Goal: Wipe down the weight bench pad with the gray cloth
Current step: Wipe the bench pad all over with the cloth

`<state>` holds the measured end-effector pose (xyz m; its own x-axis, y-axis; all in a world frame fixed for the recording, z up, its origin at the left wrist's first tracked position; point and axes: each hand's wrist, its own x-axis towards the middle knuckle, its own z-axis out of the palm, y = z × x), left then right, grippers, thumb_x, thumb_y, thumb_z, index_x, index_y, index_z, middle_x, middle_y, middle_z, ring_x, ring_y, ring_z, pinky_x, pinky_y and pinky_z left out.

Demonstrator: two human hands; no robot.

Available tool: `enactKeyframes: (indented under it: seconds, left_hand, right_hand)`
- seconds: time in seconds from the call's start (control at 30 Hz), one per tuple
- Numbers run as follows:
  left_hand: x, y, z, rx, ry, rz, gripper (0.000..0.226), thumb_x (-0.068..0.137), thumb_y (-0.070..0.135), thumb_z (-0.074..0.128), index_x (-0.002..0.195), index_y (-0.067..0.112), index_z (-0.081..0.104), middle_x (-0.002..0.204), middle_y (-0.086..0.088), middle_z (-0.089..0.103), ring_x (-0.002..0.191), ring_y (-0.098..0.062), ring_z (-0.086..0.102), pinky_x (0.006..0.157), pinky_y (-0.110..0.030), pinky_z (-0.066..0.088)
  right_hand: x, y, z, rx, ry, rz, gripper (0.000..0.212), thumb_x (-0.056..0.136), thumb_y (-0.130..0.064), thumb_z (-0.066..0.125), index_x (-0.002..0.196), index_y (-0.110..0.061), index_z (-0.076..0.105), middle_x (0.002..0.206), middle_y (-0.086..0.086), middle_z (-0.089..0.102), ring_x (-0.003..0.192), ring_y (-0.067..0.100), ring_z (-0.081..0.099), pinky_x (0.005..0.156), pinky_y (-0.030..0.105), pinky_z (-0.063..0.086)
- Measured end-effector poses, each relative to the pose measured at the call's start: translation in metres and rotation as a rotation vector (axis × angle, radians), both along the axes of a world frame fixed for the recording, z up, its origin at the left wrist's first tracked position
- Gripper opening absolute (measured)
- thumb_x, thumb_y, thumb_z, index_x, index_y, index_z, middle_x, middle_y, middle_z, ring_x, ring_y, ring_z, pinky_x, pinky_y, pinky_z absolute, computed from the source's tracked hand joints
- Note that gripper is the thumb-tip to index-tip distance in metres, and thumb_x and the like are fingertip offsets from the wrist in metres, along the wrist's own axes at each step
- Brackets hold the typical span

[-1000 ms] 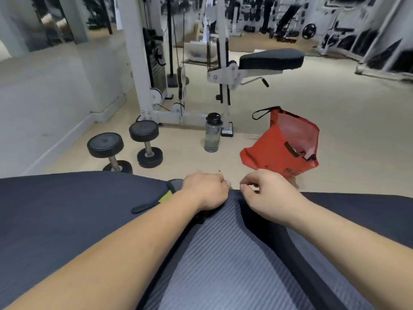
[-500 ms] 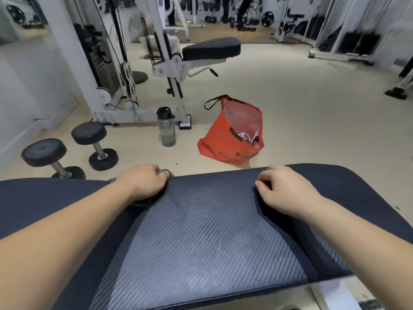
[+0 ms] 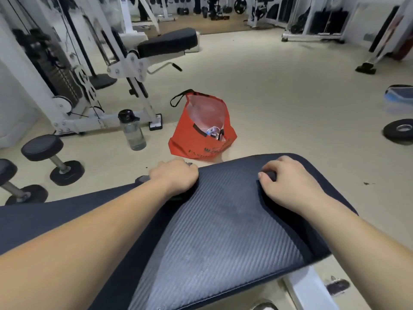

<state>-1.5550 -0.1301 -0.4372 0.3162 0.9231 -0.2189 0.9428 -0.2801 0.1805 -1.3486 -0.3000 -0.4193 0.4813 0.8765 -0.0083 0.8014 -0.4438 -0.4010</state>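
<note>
The dark navy weight bench pad [image 3: 44, 222] runs across the lower view and ends in a rounded edge at the right. A gray ribbed cloth [image 3: 219, 238] lies spread flat over that end. My left hand [image 3: 175, 177] is closed on the cloth's far left corner at the pad's far edge. My right hand [image 3: 288, 182] pinches the far right corner, fingers curled over a fold. Both forearms reach across the pad. A small dark item under my left hand is mostly hidden.
On the floor beyond the pad stand a red bag [image 3: 199, 142], a clear water bottle [image 3: 133, 132] and two dumbbells [image 3: 52, 158]. A white cable machine with a seat [image 3: 125, 63] is behind them. A black weight plate [image 3: 400, 130] lies at the right.
My hands have moved apart along the far edge, pulling the gray cloth from a narrow fold to a wide flat spread. The view has shifted toward the bench's right end.
</note>
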Motion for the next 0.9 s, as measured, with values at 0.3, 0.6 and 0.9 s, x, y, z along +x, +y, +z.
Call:
enactKeyframes:
  seconds: [0.3,0.6,0.9]
  left_hand:
    - [0.147,-0.033,0.002,-0.006,-0.1,-0.018,0.045,0.095,0.036,0.034,0.128,0.012,0.052,0.136,-0.015,0.059,0.129,-0.038,0.048,0.104,-0.049,0.039]
    - [0.272,-0.078,0.001,0.007,-0.076,-0.49,0.039,0.099,0.044,0.034,0.124,0.024,0.055,0.134,-0.014,0.061,0.128,-0.037,0.049,0.099,-0.048,0.039]
    - [0.252,-0.152,-0.002,0.123,-0.09,-1.044,0.027,0.1,0.041,0.043,0.106,0.021,0.06,0.112,-0.008,0.066,0.12,-0.029,0.05,0.114,-0.044,0.03]
  right_hand:
    - [0.066,-0.037,-0.011,0.188,0.073,-0.261,0.024,0.098,-0.037,0.051,0.103,-0.03,0.073,0.112,-0.004,0.059,0.118,0.022,0.055,0.085,0.037,0.048]
    - [0.126,-0.061,-0.028,0.426,0.408,-0.618,0.037,0.1,-0.039,0.032,0.067,-0.025,0.041,0.09,0.005,0.054,0.086,0.027,0.047,0.077,0.04,0.04]
    - [0.132,-0.096,-0.032,0.292,0.733,-0.664,0.073,0.102,-0.058,0.016,0.091,-0.009,0.069,0.101,0.014,0.072,0.096,0.035,0.066,0.09,0.048,0.054]
